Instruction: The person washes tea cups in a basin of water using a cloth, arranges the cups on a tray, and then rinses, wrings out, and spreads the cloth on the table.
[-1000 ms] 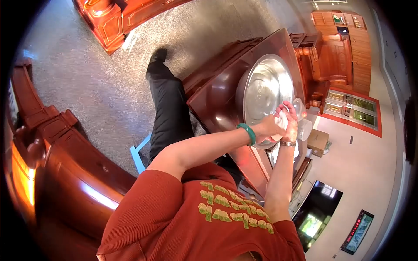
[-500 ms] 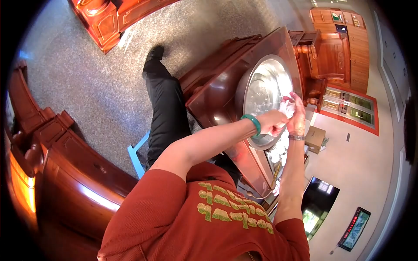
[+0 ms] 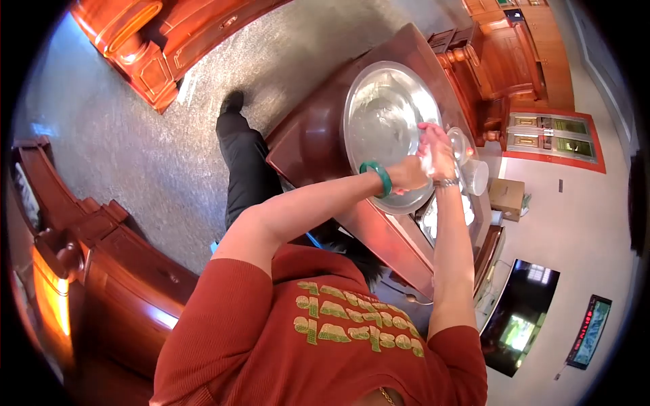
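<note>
My left hand (image 3: 408,174), with a green bangle at the wrist, is closed against a soft white lump (image 3: 426,162). My right hand (image 3: 439,150), wearing a metal watch or bracelet, curls round the same lump from the other side. Fingers and palms hide most of it, so I cannot tell exactly what it is. Both hands are over the near right rim of a large metal basin (image 3: 369,111), which holds what looks like clear water. Partly behind my right forearm, a metal tray (image 3: 428,220) bears several white pieces.
The basin stands on a reddish-brown wooden table (image 3: 315,128). Beside it are a clear bowl (image 3: 459,143) and a white container (image 3: 477,177). A cardboard box (image 3: 506,197) lies farther off. Carved wooden seats (image 3: 128,250) stand on the left, and a television (image 3: 520,318) on the right.
The view has shifted, so the basin appears higher and farther left. My hands stay together on the white lump, which is now more covered by the fingers.
</note>
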### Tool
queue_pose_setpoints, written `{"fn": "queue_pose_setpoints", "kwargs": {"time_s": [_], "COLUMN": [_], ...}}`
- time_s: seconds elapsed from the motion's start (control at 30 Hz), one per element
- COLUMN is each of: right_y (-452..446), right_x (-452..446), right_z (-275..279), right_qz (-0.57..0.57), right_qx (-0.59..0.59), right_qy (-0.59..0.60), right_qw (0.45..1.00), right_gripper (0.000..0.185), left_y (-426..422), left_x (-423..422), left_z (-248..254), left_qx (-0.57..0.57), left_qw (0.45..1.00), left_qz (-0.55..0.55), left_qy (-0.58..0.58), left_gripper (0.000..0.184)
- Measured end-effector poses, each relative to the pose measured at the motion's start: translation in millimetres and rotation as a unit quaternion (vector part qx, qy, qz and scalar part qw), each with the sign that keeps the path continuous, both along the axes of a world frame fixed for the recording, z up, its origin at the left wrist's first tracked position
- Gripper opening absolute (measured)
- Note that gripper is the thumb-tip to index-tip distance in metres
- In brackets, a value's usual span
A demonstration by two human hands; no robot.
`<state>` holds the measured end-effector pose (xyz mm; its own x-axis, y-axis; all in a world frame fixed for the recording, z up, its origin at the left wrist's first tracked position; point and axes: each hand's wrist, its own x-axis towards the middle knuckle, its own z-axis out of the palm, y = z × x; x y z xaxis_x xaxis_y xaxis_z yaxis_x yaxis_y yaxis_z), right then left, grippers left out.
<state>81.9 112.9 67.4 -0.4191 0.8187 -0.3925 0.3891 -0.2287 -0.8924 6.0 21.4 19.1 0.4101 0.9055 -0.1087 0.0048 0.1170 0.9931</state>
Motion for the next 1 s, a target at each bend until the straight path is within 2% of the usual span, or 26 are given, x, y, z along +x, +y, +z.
{"fn": "queue_pose_setpoints", "kwargs": {"time_s": [0.03,0.07,0.1,0.13,0.2,0.23,0.27,0.3,0.33,0.37,0.4,0.43,0.47,0.57,0.6,0.67,0.7,0.73,0.8,0.83,0.87,0.9,0.93,0.97,1.0], "right_y": [2,5,10,18,32,31,28,17,10,9,17,8,-1,-16,-12,-6,-6,-5,0,4,8,8,9,12,14], "right_x": [-1,-1,2,9,20,22,26,24,26,32,44,47,46,46,47,53,52,53,52,53,54,52,49,43,39], "right_z": [-10,-23,-35,-48,-67,-61,-56,-37,-21,-14,-21,-11,-3,-7,-11,-14,-10,-13,-17,-23,-28,-30,-34,-45,-51], "right_qz": [-0.003,-0.007,-0.013,-0.018,-0.002,-0.013,-0.02,-0.057,-0.092,-0.077,-0.008,0.0,0.007,0.057,0.064,-0.005,-0.021,-0.028,-0.024,-0.028,-0.033,-0.056,-0.078,-0.118,-0.124], "right_qx": [-0.001,0.129,0.255,0.252,0.422,0.34,0.336,0.165,-0.011,-0.034,-0.038,-0.083,-0.124,-0.136,-0.139,-0.118,-0.128,-0.128,-0.123,-0.128,-0.127,-0.105,-0.084,-0.008,-0.008], "right_qy": [0.008,-0.084,-0.175,-0.169,-0.177,-0.167,-0.162,-0.044,0.078,0.107,0.195,0.24,0.287,0.383,0.39,0.313,0.307,0.314,0.261,0.276,0.281,0.248,0.213,0.207,0.211], "right_qw": [1.0,0.988,0.951,0.953,0.889,0.925,0.928,0.984,0.993,0.991,0.98,0.967,0.95,0.912,0.908,0.942,0.943,0.94,0.957,0.952,0.951,0.961,0.97,0.971,0.97], "right_gripper": [0.021,0.017,0.016,0.016,0.016,0.023,0.023,0.028,0.034,0.048,0.058,0.06,0.063,0.057,0.048,0.036,0.026,0.026,0.025,0.02,0.02,0.019,0.018,0.019,0.019], "left_y": [1,-1,-2,-5,-5,-6,-7,-8,-8,-8,-6,-4,-5,-8,-10,-13,-14,-14,-12,-12,-10,-5,-5,-5,-1], "left_x": [7,14,20,21,16,12,9,7,4,1,0,2,6,22,25,24,23,25,27,25,23,21,20,32,36], "left_z": [-6,-16,-23,-22,-13,-8,-3,0,1,1,2,6,10,13,14,15,17,16,15,18,14,7,15,25,12], "left_qx": [-0.001,0.09,0.18,0.181,0.104,0.062,0.019,-0.025,-0.026,-0.12,-0.212,-0.281,-0.289,-0.339,-0.35,-0.326,-0.306,-0.313,-0.256,-0.219,-0.221,-0.158,-0.089,-0.013,-0.013], "left_qw": [1.0,0.98,0.921,0.921,0.96,0.972,0.98,0.984,0.985,0.957,0.869,0.811,0.815,0.687,0.69,0.698,0.75,0.752,0.878,0.927,0.928,0.977,0.995,0.962,0.962], "left_qz": [-0.003,0.142,0.279,0.274,0.238,0.218,0.196,0.172,0.164,0.076,-0.015,-0.045,-0.057,-0.05,-0.056,-0.04,-0.021,-0.023,0.012,0.023,0.019,0.03,0.039,0.147,0.142], "left_qy": [0.008,0.109,0.204,0.211,0.11,0.059,0.007,-0.045,-0.038,-0.252,-0.447,-0.511,-0.499,-0.64,-0.631,-0.636,-0.586,-0.579,-0.405,-0.305,-0.3,-0.14,0.023,0.23,0.234], "left_gripper": [0.014,0.013,0.012,0.012,0.015,0.017,0.02,0.023,0.023,0.024,0.026,0.024,0.024,0.024,0.024,0.023,0.02,0.02,0.016,0.015,0.015,0.018,0.021,0.029,0.029]}}
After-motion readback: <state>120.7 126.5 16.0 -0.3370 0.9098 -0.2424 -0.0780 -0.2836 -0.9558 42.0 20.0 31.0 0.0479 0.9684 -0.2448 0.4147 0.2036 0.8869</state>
